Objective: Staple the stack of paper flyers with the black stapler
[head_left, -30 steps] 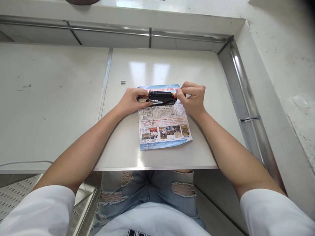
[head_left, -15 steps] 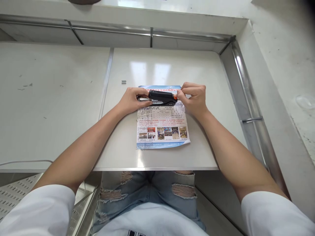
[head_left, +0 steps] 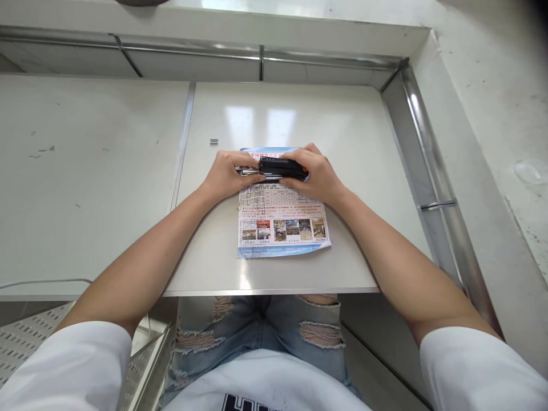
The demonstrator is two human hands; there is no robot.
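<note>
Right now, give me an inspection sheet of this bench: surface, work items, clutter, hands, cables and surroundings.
Surface: pale metal table, glossy, a few dark marks on the left panel.
Job's things: black stapler lying across the top of a printed flyer.
Clutter: small staple strip left of the flyer.
Grippers: left hand grips the stapler's left end; right hand wraps its right end.
Cables: white cable at the lower left edge.
Surroundings: metal rail on the right; perforated shelf below left.
</note>
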